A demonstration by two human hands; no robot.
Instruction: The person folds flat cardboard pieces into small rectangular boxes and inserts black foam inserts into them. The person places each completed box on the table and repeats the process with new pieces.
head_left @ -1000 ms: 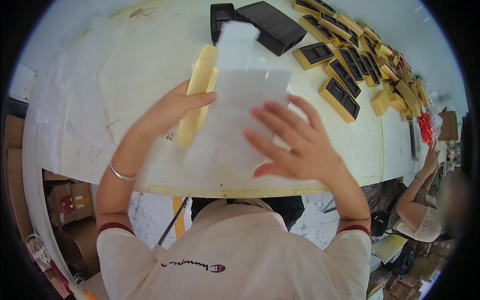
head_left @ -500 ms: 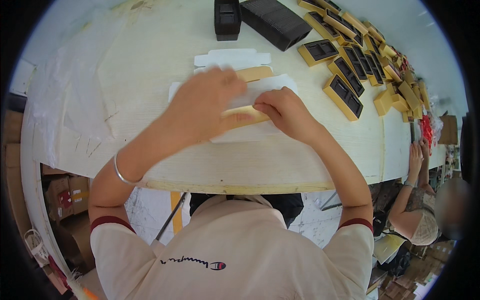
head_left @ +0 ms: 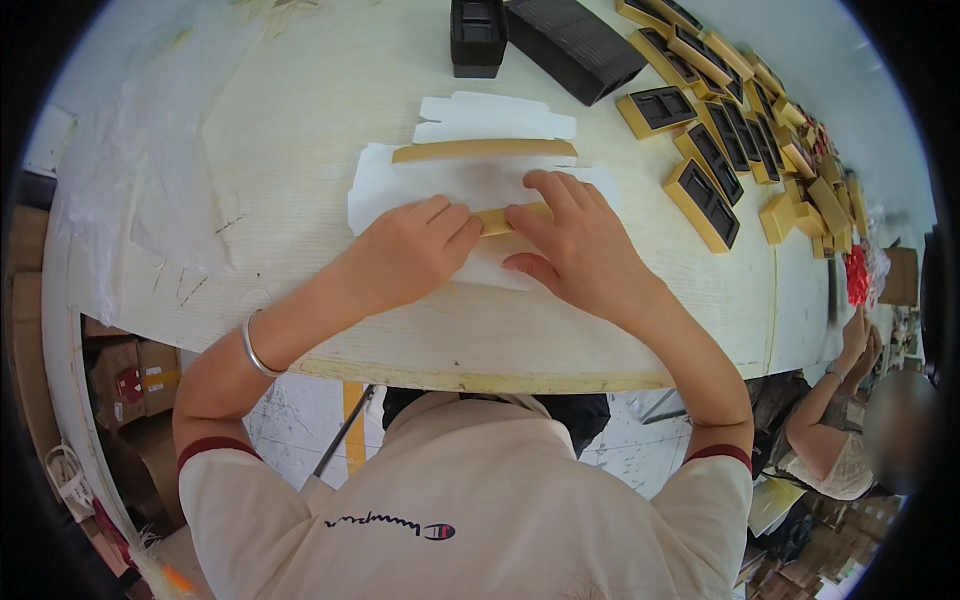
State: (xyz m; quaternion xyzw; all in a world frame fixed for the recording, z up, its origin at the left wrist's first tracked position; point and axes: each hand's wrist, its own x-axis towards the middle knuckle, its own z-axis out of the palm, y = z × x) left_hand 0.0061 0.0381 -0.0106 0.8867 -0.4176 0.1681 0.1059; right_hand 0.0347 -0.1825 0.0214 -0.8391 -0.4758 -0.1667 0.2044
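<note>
A partly folded cardboard box blank lies before me, white inside with gold faces. Its far gold side stands up along a fold, and a white flap lies flat beyond it. My left hand has its fingers curled down over the near gold side, gripping it. On the same strip rests a fingertip of my right hand, whose thumb and fingers are spread apart. Part of the near side is hidden under both hands.
Black plastic inserts are stacked at the back, one pile upright and one lying. Several gold boxes with black inserts crowd the right. Clear plastic sheeting covers the left. A co-worker sits at far right.
My left hand has come down from above the blank onto its near gold side. My right hand's pinch has opened into spread fingers. The far gold side is now uncovered.
</note>
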